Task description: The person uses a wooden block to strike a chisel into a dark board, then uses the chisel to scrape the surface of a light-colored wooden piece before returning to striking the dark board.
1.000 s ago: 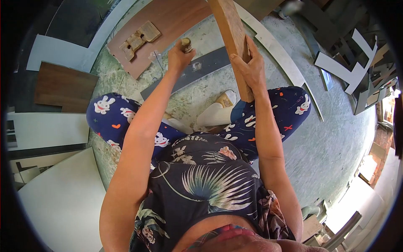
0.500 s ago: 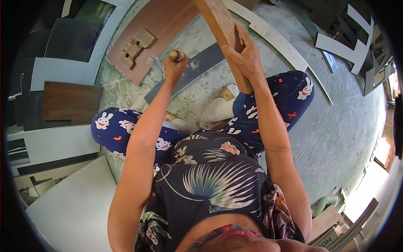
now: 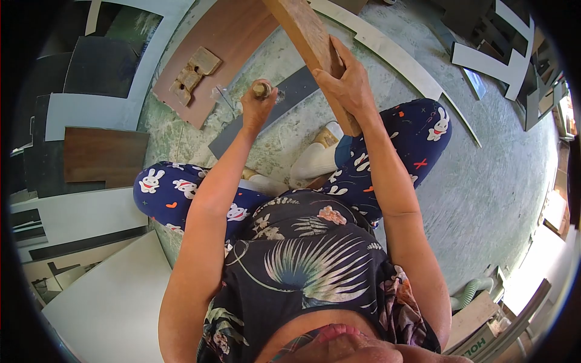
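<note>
My left hand [image 3: 258, 107] is closed around an upright tool handle with a round wooden and metal end [image 3: 262, 90]. Its lower part is hidden by the hand. My right hand [image 3: 352, 83] grips the edge of a long, thick wooden board [image 3: 313, 43], thumb on the near face and fingers over the far side. The board slants from the top of the view down to my right knee. Below the hands, a dark grey strip [image 3: 233, 135] lies on the floor, with a clear plastic-like piece [image 3: 224, 97] beside it.
A notched wooden block [image 3: 195, 73] rests on a brown panel [image 3: 230, 39] at upper left. Cut panels [image 3: 91, 109] are piled at the left, more [image 3: 484, 66] at upper right. A long pale strip [image 3: 393, 57] crosses the floor. A green hose [image 3: 471, 292] is at lower right.
The board and my right hand have shifted slightly left. My left hand has moved a little right and down with the tool handle, which now points more toward the camera.
</note>
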A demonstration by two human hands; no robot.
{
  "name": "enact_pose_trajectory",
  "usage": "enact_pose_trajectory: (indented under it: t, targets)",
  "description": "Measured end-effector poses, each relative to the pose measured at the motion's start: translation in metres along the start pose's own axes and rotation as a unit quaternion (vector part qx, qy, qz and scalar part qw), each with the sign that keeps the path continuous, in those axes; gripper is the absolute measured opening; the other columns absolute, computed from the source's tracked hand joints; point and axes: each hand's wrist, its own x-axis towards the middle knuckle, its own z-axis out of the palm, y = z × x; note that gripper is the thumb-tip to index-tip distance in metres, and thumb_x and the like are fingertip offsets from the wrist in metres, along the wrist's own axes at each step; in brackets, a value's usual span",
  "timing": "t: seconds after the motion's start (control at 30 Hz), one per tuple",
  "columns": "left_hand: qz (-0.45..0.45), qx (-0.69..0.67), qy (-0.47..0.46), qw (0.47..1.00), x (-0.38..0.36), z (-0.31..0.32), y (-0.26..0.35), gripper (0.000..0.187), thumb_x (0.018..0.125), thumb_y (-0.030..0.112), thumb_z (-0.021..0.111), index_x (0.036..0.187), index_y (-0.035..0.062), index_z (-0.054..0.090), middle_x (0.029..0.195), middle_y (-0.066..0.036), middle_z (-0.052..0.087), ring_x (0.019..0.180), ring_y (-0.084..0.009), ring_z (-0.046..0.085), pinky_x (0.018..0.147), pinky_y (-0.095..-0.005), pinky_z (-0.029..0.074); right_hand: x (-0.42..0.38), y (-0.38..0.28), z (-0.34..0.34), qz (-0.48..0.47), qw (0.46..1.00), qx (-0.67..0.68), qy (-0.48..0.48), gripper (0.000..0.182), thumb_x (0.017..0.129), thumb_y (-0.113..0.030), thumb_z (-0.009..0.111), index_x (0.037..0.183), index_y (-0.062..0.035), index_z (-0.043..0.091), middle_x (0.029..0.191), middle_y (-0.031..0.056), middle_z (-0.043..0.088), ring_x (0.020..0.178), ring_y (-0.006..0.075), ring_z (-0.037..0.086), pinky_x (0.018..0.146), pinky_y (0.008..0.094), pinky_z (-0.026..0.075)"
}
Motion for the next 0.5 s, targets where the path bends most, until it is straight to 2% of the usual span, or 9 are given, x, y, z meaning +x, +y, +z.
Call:
enact_pose_trajectory:
  t: [0.07, 0.17, 0.5]
  targets:
    - [-0.015, -0.006, 0.011, 1.0, -0.002, 0.004, 0.003, 0.016, 0.08, 0.008, 0.072, 0.091, 0.0046, 0.06, 0.071, -0.001, 0.06, 0.063, -0.0075, 0.056, 0.059, -0.0242, 0.048, -0.001, -0.002, 0.0, 0.012, 1.0, 0.01, -0.012, 0.082, 0.067, -0.03, 0.072, 0.137, 0.0008, 0.043, 0.114, 0.027, 0.061, 0.1, 0.0335, 0.064, 0.088, 0.0365, 0.048]
    - [0.02, 0.007, 0.015, 1.0, -0.002, 0.006, -0.004, 0.018, 0.079, 0.007, 0.073, 0.091, 0.0045, 0.06, 0.072, -0.001, 0.059, 0.064, -0.0065, 0.055, 0.06, -0.0234, 0.047, -0.002, -0.001, 0.002, 0.005, 1.0, 0.01, -0.014, 0.08, 0.067, -0.029, 0.072, 0.136, -0.0008, 0.044, 0.114, 0.0269, 0.061, 0.101, 0.0347, 0.063, 0.089, 0.0368, 0.048]
    - [-0.018, -0.023, -0.001, 1.0, -0.005, 0.007, 0.003, 0.017, 0.082, 0.005, 0.07, 0.094, 0.0041, 0.059, 0.071, -0.001, 0.058, 0.064, -0.0065, 0.055, 0.059, -0.0228, 0.048, -0.003, -0.015, -0.003, 0.012, 0.999, 0.027, -0.031, 0.076, 0.066, -0.028, 0.071, 0.134, -0.0045, 0.046, 0.113, 0.0253, 0.061, 0.103, 0.0372, 0.061, 0.09, 0.0378, 0.047]
